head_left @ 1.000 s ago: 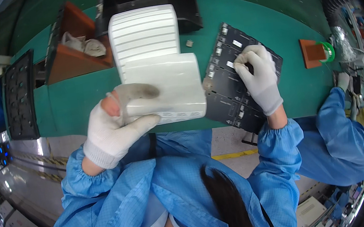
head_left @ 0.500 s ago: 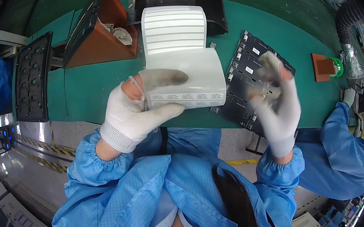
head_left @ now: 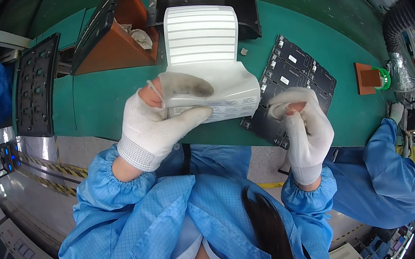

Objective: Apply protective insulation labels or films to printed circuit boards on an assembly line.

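My left hand (head_left: pixel 156 120), in a white knit glove with a grey-stained thumb or finger, is closed on the edge of a label sheet (head_left: pixel 232 81). The sheet's backing is whitish and glossy, with rows of small printed labels along its near edge. It runs back into a striped white stretch of label strip (head_left: pixel 201 33). My right hand (head_left: pixel 304 130), also gloved, has its fingers drawn together in a pinch, with bare fingertip skin showing. Whatever it may hold is too small to tell. Just beyond it lies a black circuit board panel (head_left: pixel 289 74) with small white labels and connectors.
Behind the strip stands a black bin (head_left: pixel 250 16). To its left are an orange-brown angled stand (head_left: pixel 122 57) and a black slotted tray (head_left: pixel 37 91). At the right are a green tape roll (head_left: pixel 383 77) by a brown block (head_left: pixel 367 78) and a co-worker's blue sleeve (head_left: pixel 379 159).
My right hand has moved slightly left and its fingers have closed into a pinch. The label sheet's near edge has bent and creased in my left hand, which stays about in place.
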A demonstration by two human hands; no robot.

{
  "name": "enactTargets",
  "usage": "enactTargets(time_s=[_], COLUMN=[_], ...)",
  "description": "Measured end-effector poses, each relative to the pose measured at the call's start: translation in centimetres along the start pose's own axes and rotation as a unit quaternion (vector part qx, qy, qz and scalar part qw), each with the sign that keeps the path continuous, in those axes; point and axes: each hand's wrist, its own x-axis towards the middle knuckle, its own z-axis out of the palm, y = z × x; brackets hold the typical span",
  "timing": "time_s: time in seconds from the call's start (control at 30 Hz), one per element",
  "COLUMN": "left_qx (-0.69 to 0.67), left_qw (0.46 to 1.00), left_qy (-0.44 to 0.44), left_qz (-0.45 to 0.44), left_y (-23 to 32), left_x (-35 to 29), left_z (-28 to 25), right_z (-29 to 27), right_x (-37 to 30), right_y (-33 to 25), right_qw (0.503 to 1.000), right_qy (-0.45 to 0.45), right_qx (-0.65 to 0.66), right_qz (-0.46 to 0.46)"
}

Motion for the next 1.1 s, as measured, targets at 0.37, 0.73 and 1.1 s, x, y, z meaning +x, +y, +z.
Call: enactTargets(time_s=[0.37,0.73,1.1], left_qx=[-0.077,0.048,0.043], left_qw=[0.995,0.997,0.997], left_qy=[-0.026,-0.046,-0.061], left_qz=[-0.061,-0.05,-0.033], left_y=[0.2,0.2,-0.3], left_x=[-0.1,0.1,0.1], left_z=[-0.1,-0.6,-0.3], right_z=[1.6,2.2,2.1], right_x=[1.2,1.5,1.6], right_y=[-1.5,-1.5,-2.3], right_qw=[0.989,0.997,0.999], right_qy=[0.038,0.011,0.016], right_qx=[-0.134,0.057,0.008], right_qz=[-0.059,0.052,0.037])
